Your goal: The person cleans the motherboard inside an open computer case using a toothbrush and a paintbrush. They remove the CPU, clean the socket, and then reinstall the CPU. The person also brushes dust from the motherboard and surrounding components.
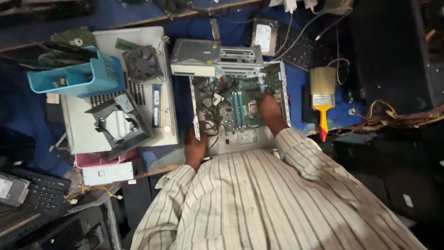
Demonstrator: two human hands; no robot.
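Striped shirt sleeves nearest the lens. Left hand (196, 147) gripping the near-left wall of the opened computer case (240, 139); right hand (268, 110) down on the green motherboard (240, 103), fingers blurred, grasp impossible to tell. Case already opened, fan (141, 62) and memory stick (157, 105) removed, lying well left of the fingers. Motherboard not yet out. Paintbrush (322, 95) right of the fingers.

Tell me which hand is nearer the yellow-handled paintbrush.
Right. The right hand is inside the open computer case, toward the side where the paintbrush lies. The left hand rests at the case's opposite front corner, farther away.
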